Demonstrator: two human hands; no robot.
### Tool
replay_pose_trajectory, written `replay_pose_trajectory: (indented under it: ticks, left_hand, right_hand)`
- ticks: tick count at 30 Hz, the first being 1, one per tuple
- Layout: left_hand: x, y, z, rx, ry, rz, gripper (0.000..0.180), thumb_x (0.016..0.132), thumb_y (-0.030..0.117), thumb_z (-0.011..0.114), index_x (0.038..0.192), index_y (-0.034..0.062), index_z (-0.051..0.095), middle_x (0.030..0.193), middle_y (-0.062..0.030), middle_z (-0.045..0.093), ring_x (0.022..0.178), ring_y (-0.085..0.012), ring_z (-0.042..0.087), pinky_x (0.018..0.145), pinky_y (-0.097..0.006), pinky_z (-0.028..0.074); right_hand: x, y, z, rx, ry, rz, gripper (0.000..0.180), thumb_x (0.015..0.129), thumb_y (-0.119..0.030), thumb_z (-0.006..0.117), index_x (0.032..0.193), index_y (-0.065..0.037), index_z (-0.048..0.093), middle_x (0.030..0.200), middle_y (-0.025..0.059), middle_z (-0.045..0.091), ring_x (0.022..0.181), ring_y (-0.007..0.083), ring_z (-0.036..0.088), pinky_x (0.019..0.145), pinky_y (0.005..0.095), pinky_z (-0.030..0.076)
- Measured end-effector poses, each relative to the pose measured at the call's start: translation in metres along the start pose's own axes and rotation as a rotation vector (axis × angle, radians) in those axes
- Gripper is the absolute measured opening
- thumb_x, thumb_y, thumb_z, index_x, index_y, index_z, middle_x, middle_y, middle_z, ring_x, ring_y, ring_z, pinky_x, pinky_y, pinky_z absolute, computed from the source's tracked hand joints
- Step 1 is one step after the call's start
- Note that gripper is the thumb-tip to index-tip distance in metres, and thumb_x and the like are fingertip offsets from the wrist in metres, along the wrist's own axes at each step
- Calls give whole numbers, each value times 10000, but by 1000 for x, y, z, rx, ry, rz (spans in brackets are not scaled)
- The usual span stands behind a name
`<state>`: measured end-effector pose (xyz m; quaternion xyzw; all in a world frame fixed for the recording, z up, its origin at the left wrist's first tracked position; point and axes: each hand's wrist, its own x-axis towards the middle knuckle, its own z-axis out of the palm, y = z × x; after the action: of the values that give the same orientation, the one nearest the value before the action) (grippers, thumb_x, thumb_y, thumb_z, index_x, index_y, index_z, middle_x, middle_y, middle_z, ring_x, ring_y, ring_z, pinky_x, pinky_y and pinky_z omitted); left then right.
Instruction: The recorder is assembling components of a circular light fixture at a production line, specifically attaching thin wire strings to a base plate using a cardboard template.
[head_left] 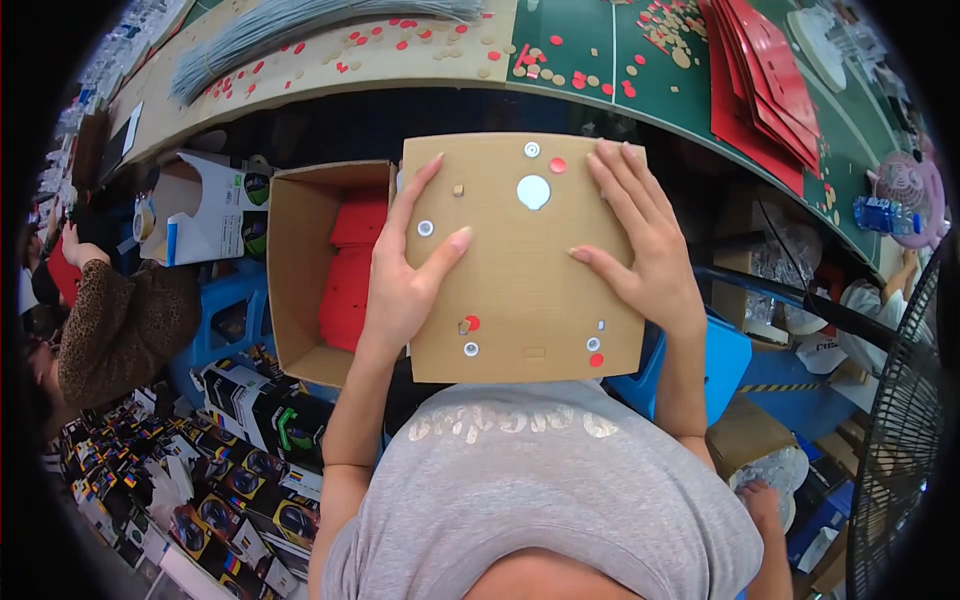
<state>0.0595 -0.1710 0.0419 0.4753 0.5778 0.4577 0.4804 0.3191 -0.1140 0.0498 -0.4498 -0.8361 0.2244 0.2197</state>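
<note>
A square brown cardboard sheet (pixel 530 270) lies in front of my chest, brown side up. It has a large round hole (pixel 533 192) near its far edge, several white ringed discs (pixel 471 349) and a few small slots. Red discs (pixel 557 165) lie or show on its face. My left hand (pixel 405 270) rests on the left edge, thumb and index finger stretched over the surface; its other fingers are mostly hidden. On the right side my right hand (pixel 645 235) lies flat, fingers extended toward the far corner and thumb pointing inward. What supports the sheet is hidden.
Left of the sheet stands an open carton (pixel 300 270) holding red sheets (pixel 352 265). Ahead, a table (pixel 560 20) carries grey wire strands (pixel 300 40), scattered discs and stacked red sheets (pixel 760 80). A black fan guard (pixel 905 400) is at right; another person (pixel 125 320) sits at left.
</note>
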Motion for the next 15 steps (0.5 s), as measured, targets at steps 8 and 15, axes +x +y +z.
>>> replay_pose_trajectory:
  ticks: [8,15]
  left_hand:
    - [25,-3,-9,22,117,-34,466,913,69,718,1373,130,667,1089,-138,763,962,-135,698,869,-279,559]
    - [43,9,-20,642,463,154,342,927,60,692,1268,69,719,1063,-175,744,930,-214,708,824,-337,559]
  right_hand:
    - [-6,6,14,57,179,64,730,716,-155,888,1389,-74,619,1546,152,491,1491,342,381,1181,456,389]
    - [-18,14,23,128,283,-102,420,696,-63,879,1089,-47,732,1381,142,641,1349,350,553,1077,447,483]
